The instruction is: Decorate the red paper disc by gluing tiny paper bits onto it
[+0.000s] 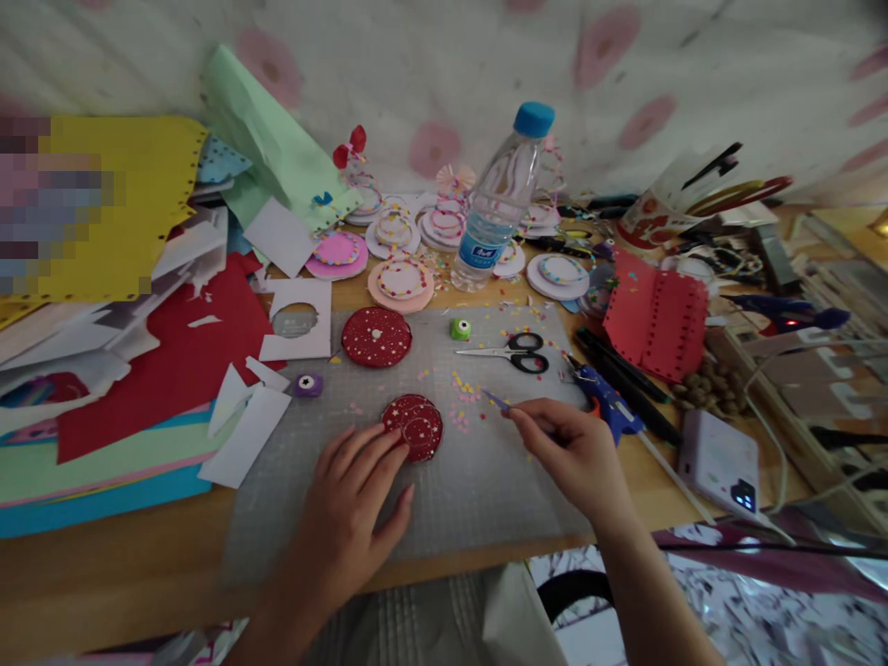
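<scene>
My left hand [361, 504] lies with its fingers stretched out, the fingertips resting on the left edge of a small dark red disc [421, 428] with white stars and a thin ring on it. To the right, my right hand [573, 449] pinches a slim, pointed, tweezers-like tool [494, 400]; its back part is hidden by the fingers. The tip points left, towards tiny pink and yellow paper pieces [462, 393] scattered on the grey cutting mat [478, 499]. Beyond the small disc sits a larger red starred disc [376, 337].
Black-handled scissors [510, 351] and a green craft punch [460, 328] lie farther back; a purple punch [306, 385] is left. A water bottle [496, 203] stands among beaded discs. A blue glue gun [610, 402] and phone [718, 462] are right, paper sheets [187, 342] left.
</scene>
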`<action>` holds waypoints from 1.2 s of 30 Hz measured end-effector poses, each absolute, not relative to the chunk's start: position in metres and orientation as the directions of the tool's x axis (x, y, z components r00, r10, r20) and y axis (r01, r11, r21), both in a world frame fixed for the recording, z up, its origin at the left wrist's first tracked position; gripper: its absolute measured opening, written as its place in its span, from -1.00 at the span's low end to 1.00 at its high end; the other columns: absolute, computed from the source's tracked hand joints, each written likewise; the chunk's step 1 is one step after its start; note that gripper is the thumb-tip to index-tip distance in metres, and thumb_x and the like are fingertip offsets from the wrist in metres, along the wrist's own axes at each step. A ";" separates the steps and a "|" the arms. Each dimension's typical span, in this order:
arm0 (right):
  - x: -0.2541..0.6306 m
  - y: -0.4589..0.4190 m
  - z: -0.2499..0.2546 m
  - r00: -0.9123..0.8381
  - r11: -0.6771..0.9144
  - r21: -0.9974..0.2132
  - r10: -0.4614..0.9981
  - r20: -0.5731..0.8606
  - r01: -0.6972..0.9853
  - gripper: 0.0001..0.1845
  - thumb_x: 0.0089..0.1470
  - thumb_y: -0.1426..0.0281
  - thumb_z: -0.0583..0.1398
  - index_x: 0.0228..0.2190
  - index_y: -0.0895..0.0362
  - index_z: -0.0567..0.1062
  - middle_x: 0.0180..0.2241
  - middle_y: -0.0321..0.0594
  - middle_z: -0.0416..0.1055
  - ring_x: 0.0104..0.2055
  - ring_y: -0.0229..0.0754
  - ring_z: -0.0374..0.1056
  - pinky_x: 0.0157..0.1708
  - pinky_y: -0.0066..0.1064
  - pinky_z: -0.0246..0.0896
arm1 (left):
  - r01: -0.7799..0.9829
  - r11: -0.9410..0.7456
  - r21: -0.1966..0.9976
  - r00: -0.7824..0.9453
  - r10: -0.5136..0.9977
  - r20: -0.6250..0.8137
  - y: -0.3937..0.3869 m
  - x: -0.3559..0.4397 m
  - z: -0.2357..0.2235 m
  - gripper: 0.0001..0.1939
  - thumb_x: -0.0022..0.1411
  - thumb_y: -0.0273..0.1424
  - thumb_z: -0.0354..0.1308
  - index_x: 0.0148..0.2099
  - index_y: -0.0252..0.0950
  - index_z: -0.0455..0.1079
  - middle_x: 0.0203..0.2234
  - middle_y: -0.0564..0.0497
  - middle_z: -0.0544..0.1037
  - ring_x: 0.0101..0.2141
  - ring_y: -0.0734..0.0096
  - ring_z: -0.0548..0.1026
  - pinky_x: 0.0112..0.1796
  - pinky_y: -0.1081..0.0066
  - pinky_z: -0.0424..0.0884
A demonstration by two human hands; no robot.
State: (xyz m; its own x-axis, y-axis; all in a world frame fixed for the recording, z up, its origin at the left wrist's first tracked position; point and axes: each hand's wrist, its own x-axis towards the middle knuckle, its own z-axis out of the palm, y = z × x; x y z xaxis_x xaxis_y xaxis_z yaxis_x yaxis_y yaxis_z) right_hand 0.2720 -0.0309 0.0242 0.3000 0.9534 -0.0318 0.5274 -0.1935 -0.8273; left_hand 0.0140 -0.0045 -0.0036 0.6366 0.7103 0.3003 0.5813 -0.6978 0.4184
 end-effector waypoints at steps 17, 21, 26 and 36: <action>0.211 -0.069 0.077 -0.019 0.216 -0.804 0.969 0.248 0.554 -0.85 0.11 0.44 0.21 -0.33 0.07 0.61 -0.48 -0.24 0.59 -0.53 -0.26 0.47 -0.54 -0.53 0.34 | 0.099 -0.048 0.994 0.259 0.966 0.021 -0.016 0.034 0.072 -0.91 0.23 -0.38 0.17 -0.32 -0.21 0.49 -0.41 0.04 0.54 -0.37 0.40 0.51 -0.34 0.43 0.52; 0.208 -0.073 0.075 0.014 0.201 -0.761 0.964 0.267 0.617 -0.84 0.12 0.38 0.20 -0.33 0.08 0.62 -0.48 -0.22 0.59 -0.53 -0.24 0.47 -0.54 -0.51 0.36 | 0.093 -0.014 0.996 0.230 0.973 -0.008 -0.021 0.025 0.069 -0.87 0.24 -0.35 0.16 -0.36 -0.23 0.48 -0.45 0.04 0.54 -0.38 0.38 0.51 -0.32 0.41 0.52; 0.215 -0.075 0.060 0.259 0.072 -0.811 0.928 0.268 0.580 -0.83 0.09 0.32 0.24 -0.36 0.11 0.62 -0.61 -0.26 0.47 -0.64 -0.31 0.30 -0.70 -0.54 0.16 | 0.050 0.041 0.998 0.231 0.972 -0.051 -0.009 0.019 0.059 -0.82 0.26 -0.31 0.14 -0.35 -0.23 0.49 -0.44 0.03 0.59 -0.36 0.37 0.53 -0.31 0.39 0.50; 0.221 -0.079 -0.014 0.557 -0.124 -0.915 0.821 0.124 0.385 -0.72 0.09 0.24 0.20 -0.36 0.20 0.58 -0.69 -0.40 0.21 -0.64 -0.34 0.13 -0.65 -0.51 0.02 | 0.308 -0.214 0.927 0.574 0.819 -0.002 0.096 0.066 0.034 -0.80 0.24 -0.38 0.10 -0.32 -0.34 0.52 -0.42 -0.04 0.63 -0.39 0.38 0.53 -0.33 0.40 0.44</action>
